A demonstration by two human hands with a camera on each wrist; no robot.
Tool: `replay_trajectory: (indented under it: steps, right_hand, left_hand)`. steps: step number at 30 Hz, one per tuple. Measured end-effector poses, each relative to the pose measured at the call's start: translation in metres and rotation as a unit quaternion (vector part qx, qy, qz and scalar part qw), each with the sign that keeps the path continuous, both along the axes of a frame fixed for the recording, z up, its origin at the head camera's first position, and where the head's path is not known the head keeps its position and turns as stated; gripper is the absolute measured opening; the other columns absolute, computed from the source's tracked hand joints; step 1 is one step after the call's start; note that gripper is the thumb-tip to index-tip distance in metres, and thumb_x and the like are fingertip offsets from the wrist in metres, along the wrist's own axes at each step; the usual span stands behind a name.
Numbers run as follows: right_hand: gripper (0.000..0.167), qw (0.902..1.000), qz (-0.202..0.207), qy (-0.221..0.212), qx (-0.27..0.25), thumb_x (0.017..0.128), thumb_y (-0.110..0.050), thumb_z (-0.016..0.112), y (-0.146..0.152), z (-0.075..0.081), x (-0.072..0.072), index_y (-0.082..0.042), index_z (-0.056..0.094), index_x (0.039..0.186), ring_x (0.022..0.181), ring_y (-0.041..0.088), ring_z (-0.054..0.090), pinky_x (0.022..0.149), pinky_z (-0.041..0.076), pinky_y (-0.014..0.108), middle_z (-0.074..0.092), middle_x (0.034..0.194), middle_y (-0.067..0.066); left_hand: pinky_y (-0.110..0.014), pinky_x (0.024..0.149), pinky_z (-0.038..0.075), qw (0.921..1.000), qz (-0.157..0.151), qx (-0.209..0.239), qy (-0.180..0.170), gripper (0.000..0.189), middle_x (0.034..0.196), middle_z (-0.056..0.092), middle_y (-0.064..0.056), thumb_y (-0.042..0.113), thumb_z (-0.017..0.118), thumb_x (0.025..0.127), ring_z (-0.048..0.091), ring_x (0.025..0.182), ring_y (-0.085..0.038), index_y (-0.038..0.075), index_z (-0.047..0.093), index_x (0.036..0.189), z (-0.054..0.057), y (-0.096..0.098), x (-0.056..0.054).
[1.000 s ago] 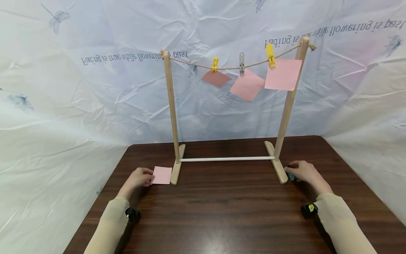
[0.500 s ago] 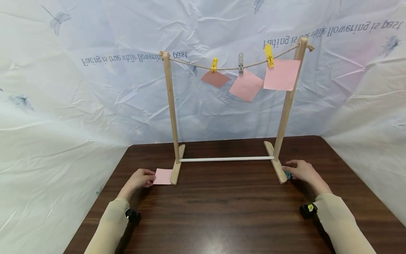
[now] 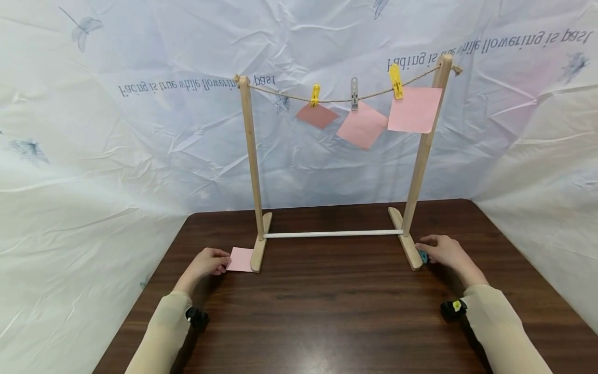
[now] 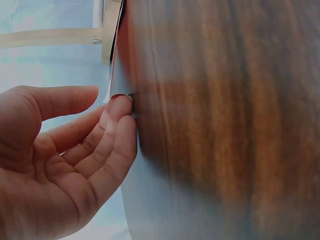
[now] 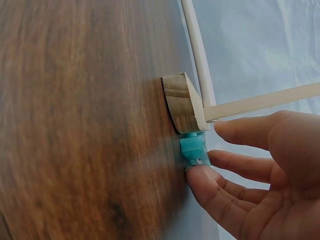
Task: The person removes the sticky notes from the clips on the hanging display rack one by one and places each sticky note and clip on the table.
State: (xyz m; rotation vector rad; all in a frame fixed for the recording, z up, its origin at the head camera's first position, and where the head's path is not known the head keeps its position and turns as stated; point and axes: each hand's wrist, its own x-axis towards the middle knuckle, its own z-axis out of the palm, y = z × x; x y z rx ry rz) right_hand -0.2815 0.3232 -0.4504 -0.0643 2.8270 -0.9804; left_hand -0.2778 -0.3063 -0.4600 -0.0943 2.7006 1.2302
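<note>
In the head view my left hand point(image 3: 207, 262) touches the left edge of a pink square of paper point(image 3: 242, 259), which lies flat against the stand's left foot point(image 3: 259, 253). The left wrist view shows the thumb apart from loosely bent fingers at the paper's edge. My right hand point(image 3: 442, 251) is at the right foot point(image 3: 411, 250). Its fingertips touch a teal clothespin point(image 5: 194, 147) lying on the table against the end of that foot. The right thumb stays off the clothespin, and the hand partly covers it in the head view.
Between two wooden posts sags a rope point(image 3: 336, 101). Two yellow clothespins and a grey clothespin point(image 3: 354, 94) hold pink papers point(image 3: 414, 110) on it. A white bar point(image 3: 331, 234) joins the stand's feet on the brown table point(image 3: 317, 306). Printed cloth hangs behind.
My left hand has slid the paper slightly right, against the stand's left foot. My right hand has shifted the teal clothespin slightly left, up to the right foot. Both are nearly still since half a second ago.
</note>
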Motion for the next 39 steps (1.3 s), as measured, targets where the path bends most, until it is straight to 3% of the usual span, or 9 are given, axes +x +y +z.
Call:
replay_trajectory:
  steps: [7,14,27,39]
  right_hand:
    - [0.06,1.0,0.001,0.003,-0.002,0.105,-0.034,0.054,0.0007,-0.0005,0.0011,0.017,0.048,0.136,0.073,0.021,0.068,0.068,0.056,0.043,0.067,0.088,0.016]
    - [0.057,0.9999,0.006,0.002,-0.008,0.105,-0.033,0.054,0.0017,-0.0015,0.0009,0.015,0.05,0.136,0.077,0.025,0.07,0.07,0.058,0.043,0.066,0.102,0.027]
    - [0.057,0.9998,0.01,-0.006,-0.017,0.106,-0.032,0.053,0.0029,-0.0008,0.0015,0.016,0.049,0.136,0.081,0.027,0.07,0.071,0.059,0.043,0.062,0.114,0.035]
    - [0.055,0.9998,0.012,-0.008,-0.01,0.106,-0.03,0.053,0.0037,0.0011,0.0019,0.016,0.049,0.136,0.079,0.025,0.07,0.069,0.059,0.043,0.065,0.107,0.031]
  left_hand:
    - [-0.03,0.062,0.058,0.9998,-0.013,-0.014,-0.006,0.03,0.083,0.069,-0.01,0.012,0.057,0.103,0.065,0.068,-0.015,-0.014,0.065,0.116,0.0038,0.0029,0.0009]
    - [-0.031,0.063,0.058,0.9997,-0.02,-0.012,-0.005,0.03,0.084,0.069,-0.009,0.012,0.056,0.104,0.065,0.068,-0.015,-0.014,0.066,0.115,0.0062,0.0061,0.0017]
    - [-0.031,0.062,0.058,0.9994,-0.03,-0.017,-0.002,0.031,0.087,0.069,-0.01,0.013,0.055,0.104,0.064,0.068,-0.015,-0.014,0.065,0.116,0.0053,0.0079,-0.004]
    - [-0.032,0.064,0.059,0.9995,-0.019,-0.026,-0.004,0.032,0.09,0.069,-0.014,0.013,0.056,0.104,0.065,0.07,-0.017,-0.014,0.064,0.118,0.0068,0.0079,0.0001]
